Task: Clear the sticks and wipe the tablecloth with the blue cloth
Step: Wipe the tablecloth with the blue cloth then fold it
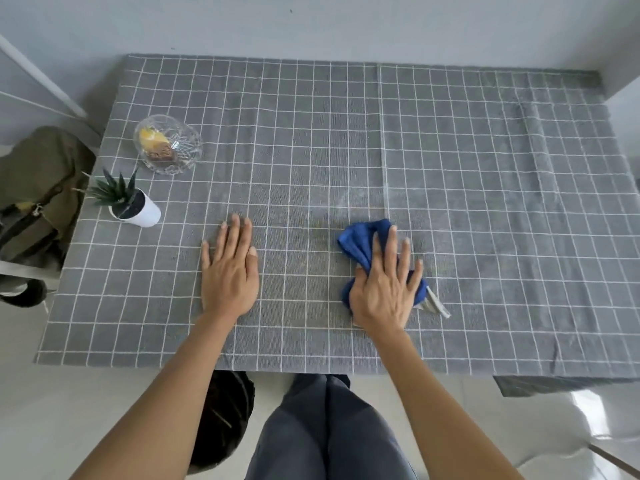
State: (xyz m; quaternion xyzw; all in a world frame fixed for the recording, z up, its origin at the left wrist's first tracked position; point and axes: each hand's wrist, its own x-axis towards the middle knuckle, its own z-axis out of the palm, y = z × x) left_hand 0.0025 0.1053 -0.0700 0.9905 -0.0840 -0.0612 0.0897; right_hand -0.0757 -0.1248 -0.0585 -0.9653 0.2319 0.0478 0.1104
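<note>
While you stand at the near edge of the table, your legs in dark trousers point(325, 434) show below the hem, and a black bin point(225, 417) with a thin stick-like piece inside sits on the floor just left of them, partly under the table. Your 2 forearms reach forward over the grey checked tablecloth point(485, 202). Your right hand point(384, 289) lies palm down on the blue cloth point(360, 244), fingers point(393, 244) spread and pressed onto it rather than closed around it. Bunched, the cloth sticks out beyond your fingertips toward the far left and shows again by your little finger on the right. A pale grey tag or corner point(434, 304) pokes out from under the cloth on the right, lying flat on the tablecloth. Your left hand point(230, 271) rests flat on the tablecloth, fingers together and holding nothing, well apart from the cloth.

Farther off on the left, a small white pot with a spiky green plant point(133, 206) stands near the table's left edge. Beyond it is a cut-glass bowl point(168, 145) holding something yellow and something brown. An olive bag point(38, 188) sits off the table to the left. No sticks lie on the tablecloth, and its far half is bare up to the pale wall.
</note>
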